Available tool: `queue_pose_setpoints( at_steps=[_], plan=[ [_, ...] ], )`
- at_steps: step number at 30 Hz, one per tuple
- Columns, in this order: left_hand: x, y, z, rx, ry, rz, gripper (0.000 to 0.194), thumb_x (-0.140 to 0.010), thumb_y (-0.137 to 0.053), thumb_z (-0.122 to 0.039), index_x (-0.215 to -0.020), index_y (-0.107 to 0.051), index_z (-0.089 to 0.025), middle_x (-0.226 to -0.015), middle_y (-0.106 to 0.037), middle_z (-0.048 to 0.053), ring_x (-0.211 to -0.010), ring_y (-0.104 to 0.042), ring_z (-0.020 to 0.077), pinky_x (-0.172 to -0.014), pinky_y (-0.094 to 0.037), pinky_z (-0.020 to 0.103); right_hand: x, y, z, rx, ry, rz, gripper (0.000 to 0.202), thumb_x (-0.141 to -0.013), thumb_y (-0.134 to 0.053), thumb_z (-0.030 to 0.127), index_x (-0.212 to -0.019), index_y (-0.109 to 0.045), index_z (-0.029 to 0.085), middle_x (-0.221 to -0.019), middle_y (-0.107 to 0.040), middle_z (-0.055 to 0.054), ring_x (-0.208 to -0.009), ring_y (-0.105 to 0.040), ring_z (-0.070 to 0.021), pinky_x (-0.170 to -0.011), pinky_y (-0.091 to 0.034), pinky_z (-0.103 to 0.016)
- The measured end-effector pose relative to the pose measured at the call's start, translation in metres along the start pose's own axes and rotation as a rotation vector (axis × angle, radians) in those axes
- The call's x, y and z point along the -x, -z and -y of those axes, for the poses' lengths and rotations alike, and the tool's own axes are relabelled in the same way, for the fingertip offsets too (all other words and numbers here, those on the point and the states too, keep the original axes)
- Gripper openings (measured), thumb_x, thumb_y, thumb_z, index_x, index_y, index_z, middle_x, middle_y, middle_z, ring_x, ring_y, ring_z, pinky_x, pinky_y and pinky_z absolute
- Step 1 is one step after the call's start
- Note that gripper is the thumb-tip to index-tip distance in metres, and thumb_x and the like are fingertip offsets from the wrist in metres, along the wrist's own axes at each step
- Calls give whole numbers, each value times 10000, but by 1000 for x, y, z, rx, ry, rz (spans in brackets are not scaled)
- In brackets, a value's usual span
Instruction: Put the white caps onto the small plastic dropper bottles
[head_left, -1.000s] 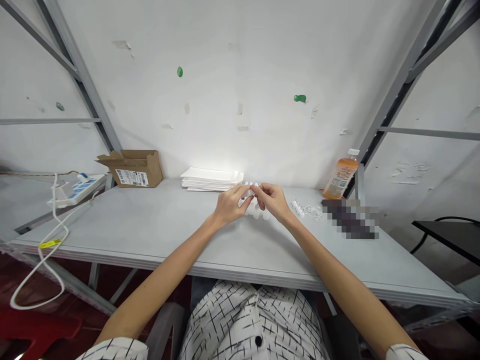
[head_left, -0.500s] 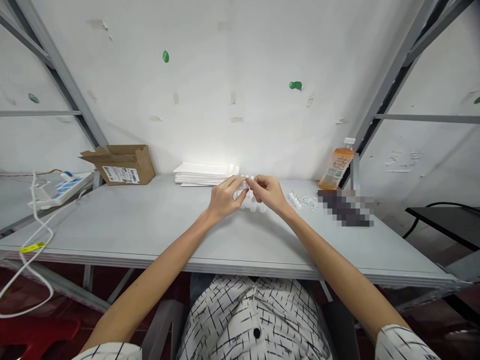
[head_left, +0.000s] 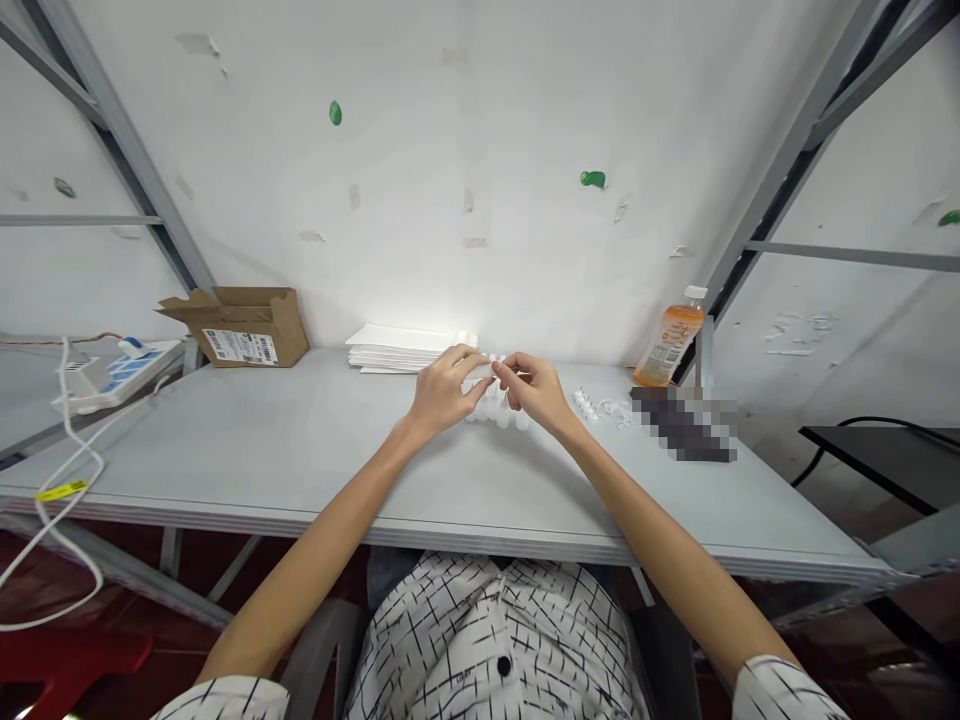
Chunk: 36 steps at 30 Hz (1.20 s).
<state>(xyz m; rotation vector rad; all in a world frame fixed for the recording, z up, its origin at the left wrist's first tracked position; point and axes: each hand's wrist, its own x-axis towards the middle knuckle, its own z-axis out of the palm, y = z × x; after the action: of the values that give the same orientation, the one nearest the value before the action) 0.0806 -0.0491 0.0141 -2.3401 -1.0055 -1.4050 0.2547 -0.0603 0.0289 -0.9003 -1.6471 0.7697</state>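
Closest in, a white shirt crossed with black lines (head_left: pixel 495 640) sits below the front edge of the grey surface (head_left: pixel 315 450). Past that edge, a cluster of white pieces (head_left: pixel 491 409) lies just on the near side of the fingertips, partly hidden by them. Over it the left hand (head_left: pixel 448 388) and the right hand (head_left: pixel 534 388) meet, fingertips almost touching. The left grip looks closed around a small white piece (head_left: pixel 479 372), seated between thumb and forefinger, to the right of the left palm and to the left of the right one. Its long axis seems to run from side to side, hand to hand, though too much is covered to be sure. The left hand is the nearer, having it within its grip; the right thumb and forefinger come in at its right end, and whether they pinch it or merely touch it I cannot tell. To the right of the right hand lie more small white parts (head_left: pixel 585 404), thin white cord (head_left: pixel 617 412) just beside them, then a dark blurred item (head_left: pixel 684 425). Farthest back, before the wall (head_left: pixel 405 180), are a white stack (head_left: pixel 405 350), an open carton (head_left: pixel 255 325) and a bottle of orange liquid (head_left: pixel 670 342).
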Motion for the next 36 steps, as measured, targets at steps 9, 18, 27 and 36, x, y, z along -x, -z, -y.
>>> queue_pose_setpoints(
  at_steps=[9, 18, 27, 36],
  plan=[
    [1, 16, -12, 35, 111, 76, 157, -894, -670, -316, -1007, -740, -232, -939, -693, 21, -662, -596, 130, -577, -444, 259, 4, -3, 6, 9, 29, 28, 518, -805, -634, 684, -709, -589, 177, -562, -516, 32, -419, -478, -85, -457, -382, -248],
    [-11, 28, -9, 81, 266, 286, 223, -931, -603, -392, -1041, -752, -267, -1048, -692, 8, -654, -578, 120, -646, -458, 281, 1, 0, 3, 1, 55, 61, 330, -832, -667, 491, -841, -639, 162, -661, -550, 28, -461, -523, -87, -453, -409, -241],
    [-10, 35, -12, -8, 237, 376, 274, -967, -553, -382, -1137, -737, -270, -1043, -699, 14, -735, -615, 155, -697, -435, 306, 3, -1, 0, 49, 69, 86, 254, -837, -647, 397, -955, -679, 174, -798, -601, -11, -515, -584, -94, -428, -432, -219],
    [-10, 31, -9, -30, 200, 374, 294, -969, -554, -366, -1173, -723, -238, -1001, -724, 23, -755, -631, 166, -698, -442, 304, 1, -2, -1, -33, 108, 57, 181, -786, -637, 282, -930, -699, 192, -933, -691, -47, -654, -676, -143, -568, -585, -290]
  ],
)
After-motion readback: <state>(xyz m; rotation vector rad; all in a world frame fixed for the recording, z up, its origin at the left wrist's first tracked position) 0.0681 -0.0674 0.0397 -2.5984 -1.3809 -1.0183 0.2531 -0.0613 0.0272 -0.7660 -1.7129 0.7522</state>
